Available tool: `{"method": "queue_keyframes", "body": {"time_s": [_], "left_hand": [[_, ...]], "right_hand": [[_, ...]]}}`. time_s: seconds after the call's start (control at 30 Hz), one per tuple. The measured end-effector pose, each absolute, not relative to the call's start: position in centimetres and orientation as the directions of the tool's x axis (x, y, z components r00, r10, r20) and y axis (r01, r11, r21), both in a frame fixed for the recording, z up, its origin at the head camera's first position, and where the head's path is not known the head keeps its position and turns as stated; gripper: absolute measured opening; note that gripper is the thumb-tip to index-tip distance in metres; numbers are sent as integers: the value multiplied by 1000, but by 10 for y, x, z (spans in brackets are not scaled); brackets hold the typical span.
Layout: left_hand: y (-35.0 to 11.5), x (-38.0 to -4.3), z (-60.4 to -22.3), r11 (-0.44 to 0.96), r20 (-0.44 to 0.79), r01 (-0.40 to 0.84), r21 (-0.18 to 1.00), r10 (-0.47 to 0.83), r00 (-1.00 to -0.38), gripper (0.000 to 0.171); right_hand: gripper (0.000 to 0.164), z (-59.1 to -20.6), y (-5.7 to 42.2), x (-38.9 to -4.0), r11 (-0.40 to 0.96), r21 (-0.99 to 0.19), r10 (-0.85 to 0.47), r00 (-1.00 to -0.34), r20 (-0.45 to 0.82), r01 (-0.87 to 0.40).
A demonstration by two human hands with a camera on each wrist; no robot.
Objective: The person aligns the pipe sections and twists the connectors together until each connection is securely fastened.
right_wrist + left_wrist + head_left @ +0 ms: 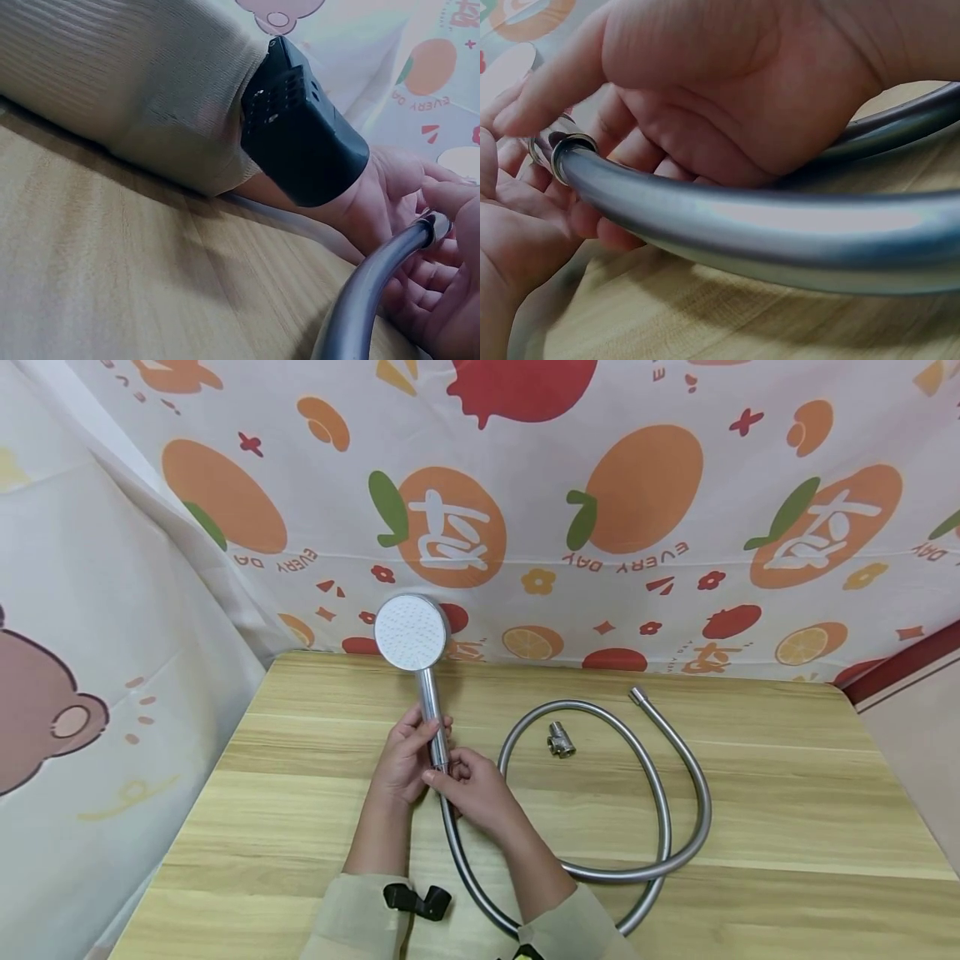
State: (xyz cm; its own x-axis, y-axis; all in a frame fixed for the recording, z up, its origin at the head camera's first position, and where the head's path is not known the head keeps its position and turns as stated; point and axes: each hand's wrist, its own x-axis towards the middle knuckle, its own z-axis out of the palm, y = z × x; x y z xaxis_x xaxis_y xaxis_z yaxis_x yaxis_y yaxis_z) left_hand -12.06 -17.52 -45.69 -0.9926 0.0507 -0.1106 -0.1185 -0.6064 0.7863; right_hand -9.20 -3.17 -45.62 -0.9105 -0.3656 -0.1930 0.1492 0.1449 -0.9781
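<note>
- Here, the shower head [410, 632] is gripped over the counter [787, 793], at its handle [429, 693], by the left hand [401, 764].
- At the handle's base, the hose [703, 797] is pinched by the right hand [478, 789].
- A metal fitting [560, 742] is ringed by hose.

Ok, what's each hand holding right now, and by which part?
The left hand holds the handheld shower head by its lower handle; the right hand grips the metal shower hose at its end by that handle.
</note>
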Motion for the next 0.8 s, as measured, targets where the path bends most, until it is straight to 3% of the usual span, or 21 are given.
{"method": "queue_keyframes", "body": {"time_s": [0.47, 0.8], "left_hand": [[-175, -121, -456, -620, -103, -113, 776, 52, -993, 31], [-175, -123, -457, -601, -122, -126, 789, 48, -991, 30]], "right_hand": [[30, -451, -33, -93, 122, -971, -355, -904, -237, 207], [35, -456, -31, -93, 147, -976, -341, -918, -203, 161]]}}
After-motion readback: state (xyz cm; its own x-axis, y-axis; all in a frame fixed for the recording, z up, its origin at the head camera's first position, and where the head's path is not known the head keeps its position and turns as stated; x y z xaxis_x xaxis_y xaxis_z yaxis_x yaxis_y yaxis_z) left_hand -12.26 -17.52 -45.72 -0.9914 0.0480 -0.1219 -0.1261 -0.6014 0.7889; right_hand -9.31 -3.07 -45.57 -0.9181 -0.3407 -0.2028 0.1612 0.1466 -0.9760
